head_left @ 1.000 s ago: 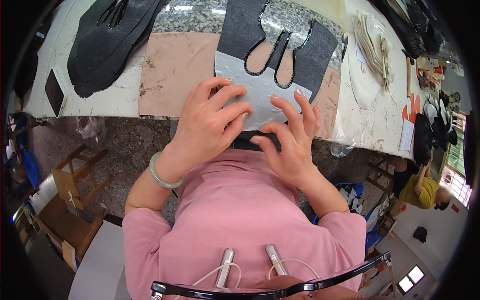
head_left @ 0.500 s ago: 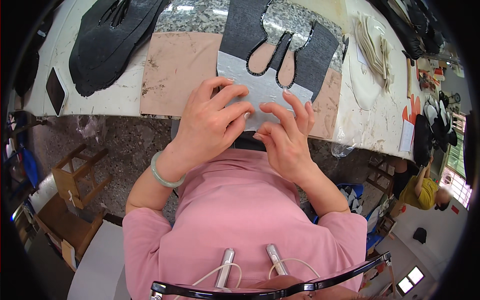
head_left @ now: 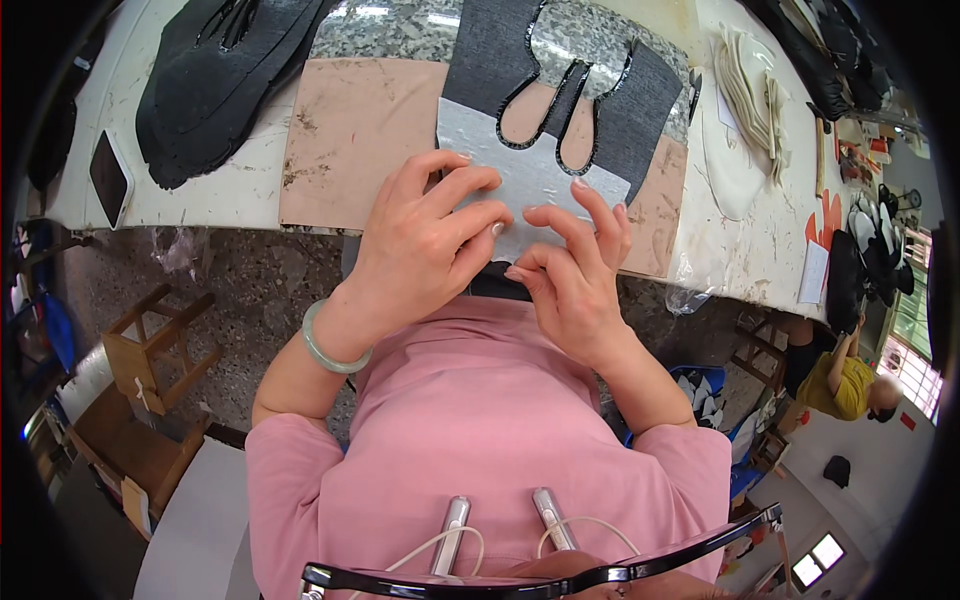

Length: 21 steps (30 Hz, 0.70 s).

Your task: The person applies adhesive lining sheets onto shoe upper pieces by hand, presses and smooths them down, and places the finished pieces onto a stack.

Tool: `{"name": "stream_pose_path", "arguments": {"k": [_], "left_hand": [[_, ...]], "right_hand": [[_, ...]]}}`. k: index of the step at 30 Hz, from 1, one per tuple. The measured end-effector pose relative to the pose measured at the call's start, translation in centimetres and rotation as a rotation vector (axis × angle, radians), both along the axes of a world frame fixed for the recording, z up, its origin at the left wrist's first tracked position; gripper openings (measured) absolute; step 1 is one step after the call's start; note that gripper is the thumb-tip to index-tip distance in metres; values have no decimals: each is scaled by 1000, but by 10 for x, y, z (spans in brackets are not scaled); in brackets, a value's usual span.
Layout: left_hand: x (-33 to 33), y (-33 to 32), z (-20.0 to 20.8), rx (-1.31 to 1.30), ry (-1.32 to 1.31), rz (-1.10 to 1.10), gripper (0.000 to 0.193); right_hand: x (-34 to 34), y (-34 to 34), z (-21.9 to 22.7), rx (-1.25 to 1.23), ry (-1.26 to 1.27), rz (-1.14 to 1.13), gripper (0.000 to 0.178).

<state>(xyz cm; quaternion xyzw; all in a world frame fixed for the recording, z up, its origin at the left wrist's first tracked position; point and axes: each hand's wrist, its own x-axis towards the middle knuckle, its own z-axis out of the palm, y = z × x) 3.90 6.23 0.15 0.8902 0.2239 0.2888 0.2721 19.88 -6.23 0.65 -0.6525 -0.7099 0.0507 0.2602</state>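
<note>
Dark grey fabric [head_left: 650, 95], black edging [head_left: 520, 147], silvery panel [head_left: 480, 130] under left hand [head_left: 425, 230] and right hand [head_left: 583, 290], each grip narrow

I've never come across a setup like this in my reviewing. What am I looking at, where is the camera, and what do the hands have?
There is no machine here, just a person's bare hands. The camera is the left of two worn on the head, looking down; its wide fisheye lens bends straight edges.

The left hand and right hand are at the pale band along the near end of a dark grey piece with two rounded, black-edged cut-outs. Whether the fingertips pinch it or merely touch it, I cannot tell.

That piece lies over a pinkish sheet. Elsewhere on the table are black shaped pieces and a phone-like device to the left, and a cream stack to the right.
</note>
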Motion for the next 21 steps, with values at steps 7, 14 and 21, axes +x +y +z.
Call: {"name": "stream_pose_path", "arguments": {"k": [7, 14, 21], "left_hand": [[-1, -1, 0, 6, 1, 1, 13], [0, -1, -1, -1, -15, 13, 12], [1, -1, -2, 6, -10, 1, 13]], "right_hand": [[-7, 5, 4, -53, 108, -90, 17], [-2, 1, -3, 4, -7, 8, 18], [-7, 7, -1, -31, 15, -18, 18]]}}
